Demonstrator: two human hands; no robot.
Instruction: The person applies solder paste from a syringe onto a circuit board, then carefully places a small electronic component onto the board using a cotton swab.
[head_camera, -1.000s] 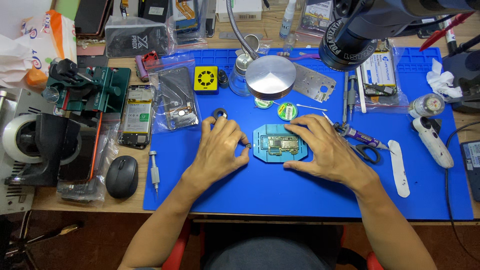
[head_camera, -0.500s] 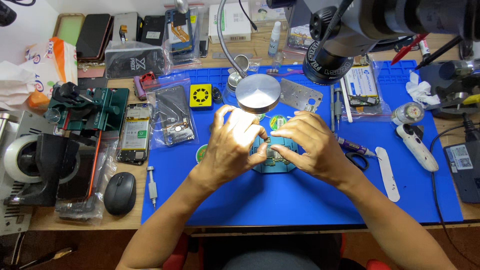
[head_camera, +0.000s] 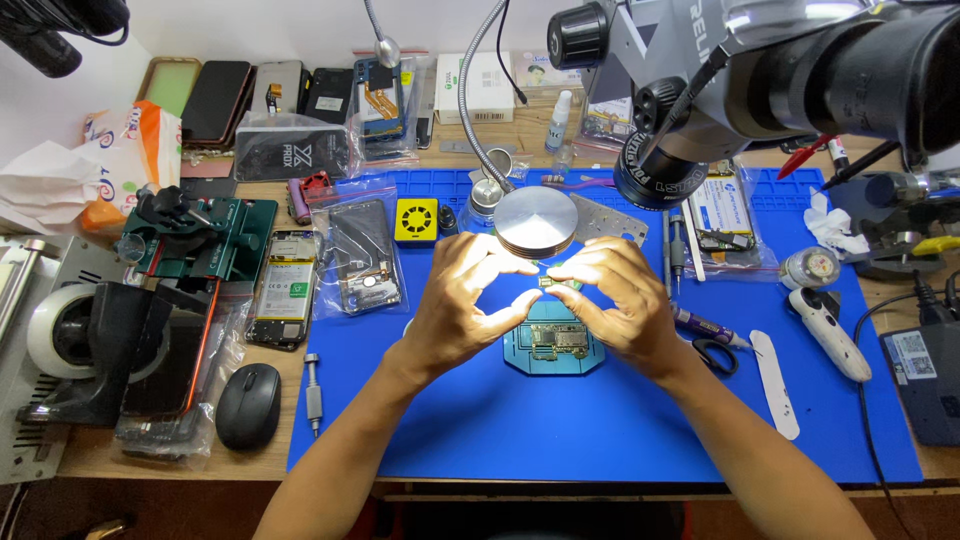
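Both hands are raised over the middle of the blue work mat (head_camera: 600, 440), under the bright disc of the lamp head (head_camera: 537, 222) on its gooseneck. The left hand (head_camera: 462, 305) is curled, thumb and fingers pinched inward toward the right. The right hand (head_camera: 618, 308) mirrors it, fingertips (head_camera: 572, 274) drawn together. Between the two sets of fingertips sits a small dark component (head_camera: 548, 283) — it looks gripped from both sides, though whether each hand actually touches it or only one does, I cannot tell. It is too small to make out more.

Directly below the hands, on the mat, lies a teal holder (head_camera: 553, 350) with a circuit board (head_camera: 556, 338) seated in it. The hands hover above its upper edge, not resting on it.

Right of the right hand: a purple-handled tool (head_camera: 705, 328) and black scissors (head_camera: 718, 354) just beside the wrist, a white spudger (head_camera: 775, 384) further out, then a white handheld device (head_camera: 826, 328). A large microscope head (head_camera: 760, 70) hangs over the upper right of the mat.

Left of the left hand: a bagged phone part (head_camera: 358, 258), a phone with its back off (head_camera: 284, 300), a yellow square fan (head_camera: 416, 221) and a small screwdriver (head_camera: 313, 392) at the mat's edge. Off the mat — a black mouse (head_camera: 248, 404) and a green clamp fixture (head_camera: 205, 238).
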